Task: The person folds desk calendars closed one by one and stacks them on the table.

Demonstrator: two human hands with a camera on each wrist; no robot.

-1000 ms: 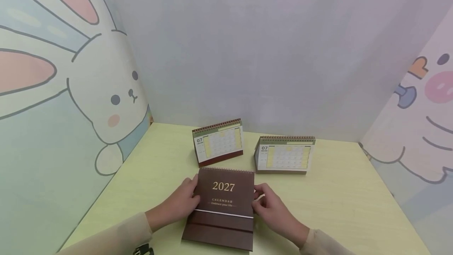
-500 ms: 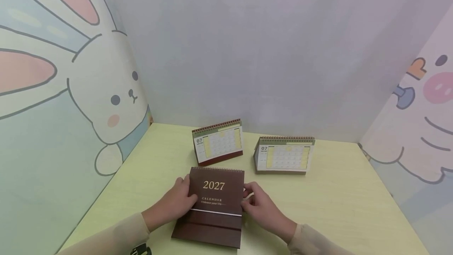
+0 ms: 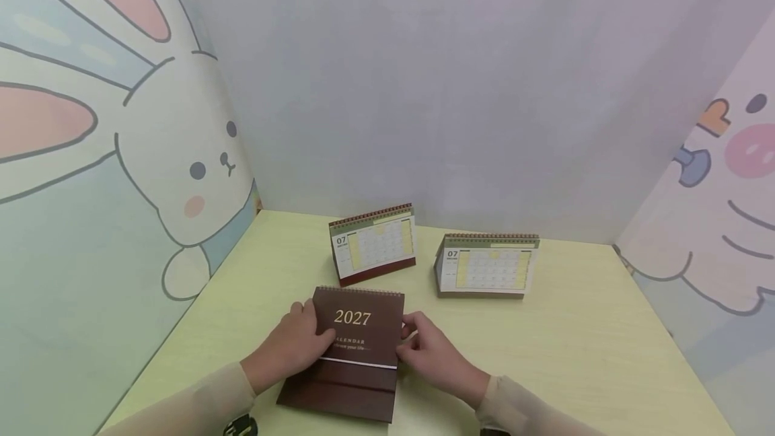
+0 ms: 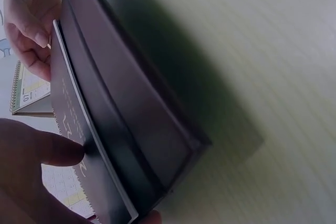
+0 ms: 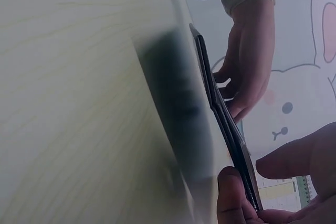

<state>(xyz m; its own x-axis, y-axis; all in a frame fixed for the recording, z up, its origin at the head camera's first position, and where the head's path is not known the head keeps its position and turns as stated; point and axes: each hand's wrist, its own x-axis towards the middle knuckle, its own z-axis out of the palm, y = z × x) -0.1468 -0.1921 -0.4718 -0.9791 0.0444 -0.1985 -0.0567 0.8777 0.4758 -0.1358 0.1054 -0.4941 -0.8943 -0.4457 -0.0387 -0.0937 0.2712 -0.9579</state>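
The brown calendar looks smoothly matt, the tabletop wood-grained.

A spiral-bound red-based calendar stands angled on a pale yellow-green desk — near it, almost square-on, a second calendar, both showing "07." Behind rises a lilac-grey backdrop, flanked by a long-eared cartoon rabbit at left and a pink-snouted cartoon animal at right.

Dark calendar in left grip.
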